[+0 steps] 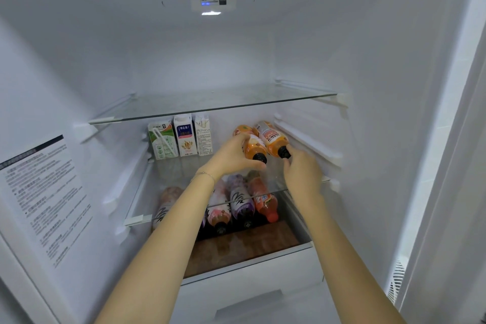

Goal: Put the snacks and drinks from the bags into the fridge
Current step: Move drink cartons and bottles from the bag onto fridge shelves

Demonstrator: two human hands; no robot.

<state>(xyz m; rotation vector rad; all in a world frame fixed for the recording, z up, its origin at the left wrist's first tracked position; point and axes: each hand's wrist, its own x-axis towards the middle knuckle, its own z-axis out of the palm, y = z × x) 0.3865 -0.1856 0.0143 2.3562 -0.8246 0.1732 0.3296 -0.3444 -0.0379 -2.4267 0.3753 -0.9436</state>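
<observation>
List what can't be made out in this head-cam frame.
Bags: outside the head view's edges.
Right hand grip on the right black-capped orange plastic bottle: fingertips hidden behind the hand itself.
Left black-capped orange plastic bottle label: left hand covers part.
Lying bottles on the bottom shelf: left forearm covers some; count unclear.
White instruction sticker on the fridge's left wall: print too small, blurred.

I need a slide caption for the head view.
Left hand and right hand position two orange bottles on the shelf beside three cartons.
</observation>
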